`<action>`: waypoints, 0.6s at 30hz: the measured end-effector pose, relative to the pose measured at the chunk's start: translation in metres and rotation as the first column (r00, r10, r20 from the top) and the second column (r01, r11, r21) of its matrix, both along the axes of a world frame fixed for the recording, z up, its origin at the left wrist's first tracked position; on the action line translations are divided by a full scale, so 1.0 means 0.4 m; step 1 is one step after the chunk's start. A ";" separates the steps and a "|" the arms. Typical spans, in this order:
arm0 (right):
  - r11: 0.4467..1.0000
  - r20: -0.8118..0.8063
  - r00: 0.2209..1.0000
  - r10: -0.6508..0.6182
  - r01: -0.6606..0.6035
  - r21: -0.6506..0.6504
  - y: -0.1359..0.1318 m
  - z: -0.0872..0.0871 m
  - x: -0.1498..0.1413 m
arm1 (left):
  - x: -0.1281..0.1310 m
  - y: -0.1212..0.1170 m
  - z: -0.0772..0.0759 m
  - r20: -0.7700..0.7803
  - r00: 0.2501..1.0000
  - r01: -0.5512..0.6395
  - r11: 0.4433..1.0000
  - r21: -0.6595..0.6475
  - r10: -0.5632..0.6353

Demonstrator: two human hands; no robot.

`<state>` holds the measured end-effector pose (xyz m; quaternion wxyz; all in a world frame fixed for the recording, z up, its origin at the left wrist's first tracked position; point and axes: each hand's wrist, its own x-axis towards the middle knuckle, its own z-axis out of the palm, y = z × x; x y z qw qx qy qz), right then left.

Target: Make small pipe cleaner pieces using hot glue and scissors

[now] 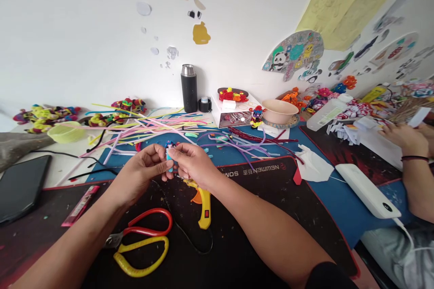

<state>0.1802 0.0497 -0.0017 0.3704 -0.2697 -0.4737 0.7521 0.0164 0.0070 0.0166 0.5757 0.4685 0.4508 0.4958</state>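
Observation:
Between both hands, above the dark mat, is a small pipe-cleaner figure [169, 145] with a blue top and a light-blue part lower down. My left hand [149, 166] pinches its light-blue part between thumb and fingers. From the other side my right hand [194, 162] grips it, thumb laid across its upper part. Fingers hide much of the figure. Just under my right wrist lies a yellow hot glue gun [204, 207]. Nearer to me rest scissors [145, 230] with one red and one yellow handle loop.
Many pipe cleaners [162, 124] spread behind the hands, before a black thermos [189, 88]. Finished figures [50, 115] sit at left, near a phone [25, 187]. At right are a beige bowl [280, 110], a white power bank [368, 189] and another person's hand [403, 137] holding paper.

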 end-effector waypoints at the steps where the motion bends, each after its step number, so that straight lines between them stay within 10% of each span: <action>1: 1.000 -0.005 1.000 -0.002 0.002 -0.008 -0.002 0.001 -0.001 | 0.000 0.001 0.000 -0.003 1.000 -0.003 1.000 0.002 0.003; 18: 1.000 -0.012 1.000 -0.003 0.003 -0.013 -0.013 0.021 0.000 | -0.008 -0.001 -0.011 -0.017 0.999 0.052 0.996 0.078 -0.051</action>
